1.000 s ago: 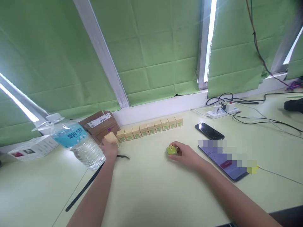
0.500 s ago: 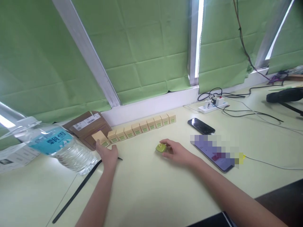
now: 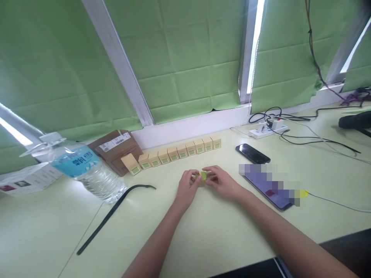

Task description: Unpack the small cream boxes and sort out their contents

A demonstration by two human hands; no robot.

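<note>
A small yellow-green rounded case (image 3: 203,176) is between my two hands over the middle of the table; earlier it showed a pale loop on top. My left hand (image 3: 187,189) has thumb and fingers closed on its left side. With its fingers curled, my right hand (image 3: 222,182) grips its right side. The fingers cover much of the case. Behind the hands, several small cardboard boxes (image 3: 173,153) with green labels stand in a row. At the row's left end, one box (image 3: 131,164) stands taller, tilted against a brown carton.
A large water bottle (image 3: 92,170) leans at the left beside a black strap (image 3: 116,206) and white boxes (image 3: 31,179). The brown carton (image 3: 116,148) stands behind. To the right lie a black phone (image 3: 253,153), a larger phone (image 3: 265,189) on a cable, and a power strip (image 3: 268,131).
My left hand has let go of the leftmost small box and moved right to the green case. My right hand stays at the case. The view has shifted slightly.
</note>
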